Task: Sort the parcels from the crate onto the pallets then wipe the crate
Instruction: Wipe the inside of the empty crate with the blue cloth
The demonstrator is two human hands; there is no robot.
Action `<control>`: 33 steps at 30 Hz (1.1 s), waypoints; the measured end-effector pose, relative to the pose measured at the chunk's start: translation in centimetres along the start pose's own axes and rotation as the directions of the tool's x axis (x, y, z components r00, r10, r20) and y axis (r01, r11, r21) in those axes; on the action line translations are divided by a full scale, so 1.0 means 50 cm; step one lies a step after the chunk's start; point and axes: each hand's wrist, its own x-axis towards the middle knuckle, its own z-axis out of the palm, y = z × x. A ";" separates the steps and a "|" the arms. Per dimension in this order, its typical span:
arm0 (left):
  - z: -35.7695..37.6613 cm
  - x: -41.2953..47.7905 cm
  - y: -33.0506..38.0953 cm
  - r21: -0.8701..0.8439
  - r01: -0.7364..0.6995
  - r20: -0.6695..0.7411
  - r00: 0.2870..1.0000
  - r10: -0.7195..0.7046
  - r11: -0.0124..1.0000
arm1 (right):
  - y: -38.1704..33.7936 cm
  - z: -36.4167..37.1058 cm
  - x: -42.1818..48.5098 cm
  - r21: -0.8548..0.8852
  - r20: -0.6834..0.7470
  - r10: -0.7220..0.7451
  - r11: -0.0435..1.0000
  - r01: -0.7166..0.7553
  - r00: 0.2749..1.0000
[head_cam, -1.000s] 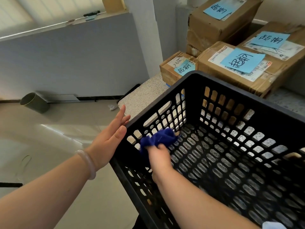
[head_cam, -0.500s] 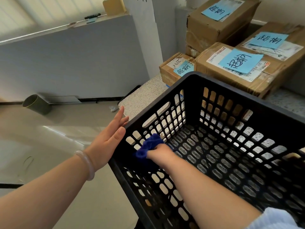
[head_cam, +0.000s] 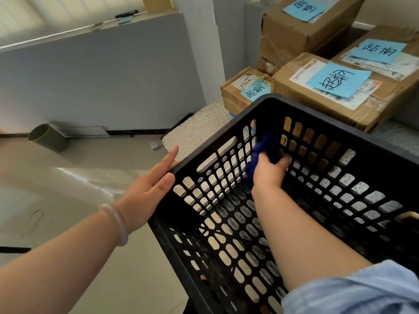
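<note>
Underfoot, a pale glossy floor (head_cam: 68, 177) fills the left side, meeting a grey wall (head_cam: 102, 75) at the back. Next in size, the black slotted crate (head_cam: 340, 128) takes up the lower right, tilted, with the floor showing through its holes. Beyond its far rim, 4 cardboard parcels sit together on a speckled slab (head_cam: 199, 130): a wide front parcel (head_cam: 292, 96), another behind it at the right edge (head_cam: 415, 71), a top parcel (head_cam: 301, 26) stacked on lower boxes, and a small parcel (head_cam: 235, 91) at the left, each carrying a blue handwritten note. A light blue sleeve (head_cam: 362, 288) covers the upper right arm. A dark tube (head_cam: 48, 138) lies on its side by the wall. The left hand (head_cam: 147, 191) lies flat against the outside of the crate's left wall, fingers straight, thumb at the rim, gripping nothing. The right hand (head_cam: 269, 171) reaches inside the crate, fingers curled round a dark blue cloth (head_cam: 269, 146) held against the far left inner corner. A pale bracelet (head_cam: 115, 223) circles the left wrist. A white scrap (head_cam: 155, 145) lies beside the slab.
</note>
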 end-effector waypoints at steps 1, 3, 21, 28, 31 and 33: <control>0.001 0.000 0.001 -0.001 0.006 -0.004 1.000 -0.006 1.000 | 0.017 0.006 -0.015 -0.031 0.046 -0.004 1.000 0.005 0.999; 0.001 0.000 0.001 -0.007 0.018 -0.002 1.000 -0.018 1.000 | 0.050 0.008 -0.049 -0.099 0.144 0.036 0.995 -0.022 0.989; -0.003 -0.003 -0.008 0.027 -0.035 -0.026 0.999 0.036 0.999 | 0.121 -0.101 -0.068 -0.234 0.928 0.195 -0.361 0.903 0.318; 0.000 -0.002 -0.011 -0.044 -0.045 -0.029 0.999 0.043 0.998 | 0.010 -0.171 0.076 -0.615 0.713 -0.023 -0.501 0.609 0.700; 0.004 0.003 -0.008 -0.078 -0.019 -0.025 1.000 0.017 0.997 | 0.021 -0.159 0.068 -0.641 0.709 0.063 -0.360 0.678 0.703; 0.004 0.001 -0.009 -0.077 -0.017 -0.019 1.000 0.016 0.997 | 0.049 -0.141 0.058 -0.639 0.707 0.073 -0.362 0.679 0.704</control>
